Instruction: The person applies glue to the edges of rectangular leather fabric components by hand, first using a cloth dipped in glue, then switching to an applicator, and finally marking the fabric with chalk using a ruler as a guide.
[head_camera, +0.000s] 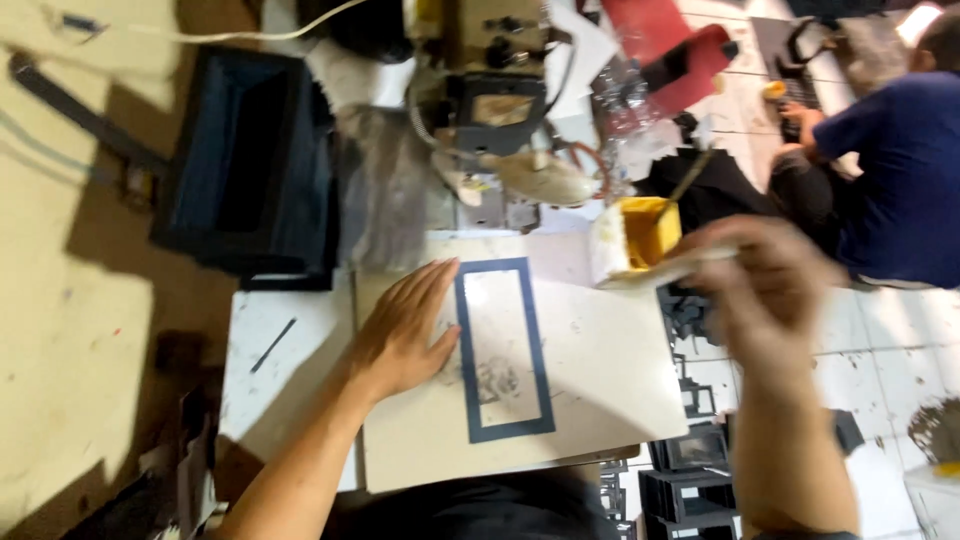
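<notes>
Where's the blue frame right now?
The blue frame lies flat on the white board, mid-view, with the left hand pressing beside its left edge.

I have only one view: the head camera looks steeply down, close above the tabletop (600, 380), its near edge at bottom.

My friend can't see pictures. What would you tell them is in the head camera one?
A person's left hand lies flat on a pale board, against the edge of a dark blue rectangular frame. The blurred right hand holds a pale stick near a small yellow pot. Another person in a dark blue shirt sits on the tiled floor nearby.
</notes>
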